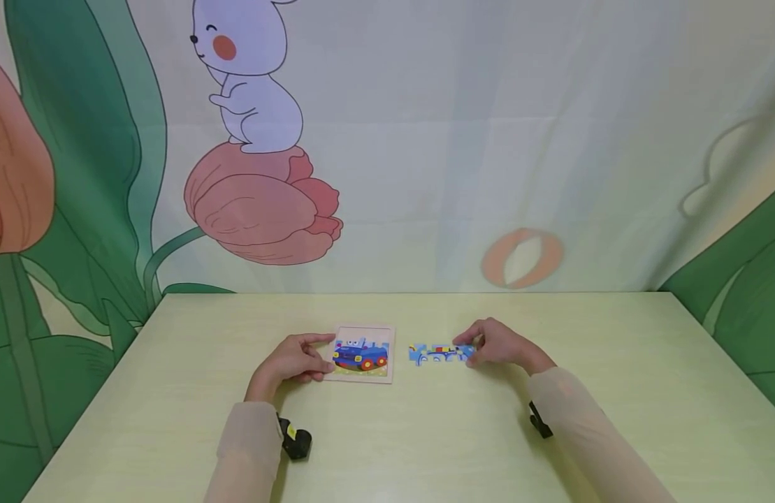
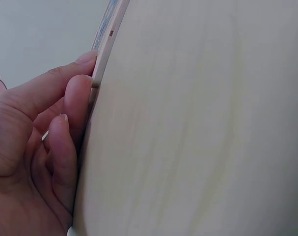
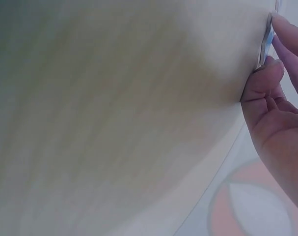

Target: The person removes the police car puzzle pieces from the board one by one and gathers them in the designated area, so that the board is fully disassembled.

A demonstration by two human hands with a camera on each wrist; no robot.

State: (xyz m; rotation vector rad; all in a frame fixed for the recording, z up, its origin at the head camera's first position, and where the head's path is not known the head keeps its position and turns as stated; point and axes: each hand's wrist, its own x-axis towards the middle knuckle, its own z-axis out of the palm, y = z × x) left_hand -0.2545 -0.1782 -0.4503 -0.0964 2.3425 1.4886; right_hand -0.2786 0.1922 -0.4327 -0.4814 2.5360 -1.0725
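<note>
My left hand [image 1: 295, 358] holds the left side of a square wooden jigsaw tray [image 1: 390, 356], its forefinger at the upper edge area and another digit lower down. A blue cartoon car picture [image 1: 362, 354] fills the lower part of the tray; the top strip is bare wood. In the left wrist view, fingertips [image 2: 87, 56] touch the tray's side [image 2: 105, 54]. To the right, my right hand [image 1: 497, 342] pinches the right end of a joined strip of blue jigsaw pieces [image 1: 431, 353]. Thumb and finger meet that strip [image 3: 266, 42] edge-on in the right wrist view.
The pale wooden table [image 1: 387, 447] runs back to a printed curtain [image 1: 437, 175] with a rabbit and tulips. A black wrist camera [image 1: 295, 440] is strapped at the left wrist, another [image 1: 539, 420] at the right.
</note>
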